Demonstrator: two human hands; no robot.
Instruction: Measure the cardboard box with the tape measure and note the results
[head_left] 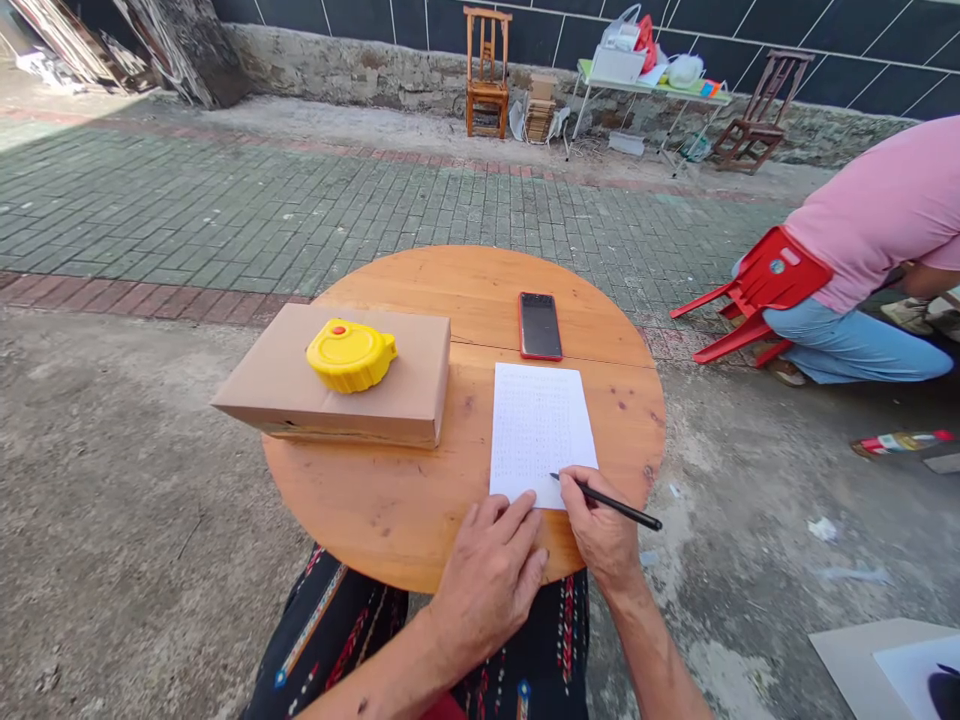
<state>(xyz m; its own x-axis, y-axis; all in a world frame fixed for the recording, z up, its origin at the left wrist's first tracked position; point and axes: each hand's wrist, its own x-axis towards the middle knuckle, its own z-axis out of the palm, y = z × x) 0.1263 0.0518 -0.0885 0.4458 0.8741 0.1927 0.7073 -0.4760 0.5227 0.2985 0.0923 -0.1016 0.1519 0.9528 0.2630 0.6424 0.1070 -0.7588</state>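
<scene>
The sheet [541, 430] lies flat on the near right part of the round table [420, 500], just below a red phone [540, 325]. The right hand [600, 530] grips a black pen [607, 502], its tip apparently touching the sheet's lower edge. The left hand [491, 575] rests flat, fingers loosely spread, at the sheet's bottom corner. To the left sits a box [300, 390] bearing a yellow tape measure [350, 354].

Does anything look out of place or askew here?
The cardboard box, tape measure on top, overhangs the table at left. A red chair looks tipped against a person at right. The right hand, pen and paper look normal.
</scene>
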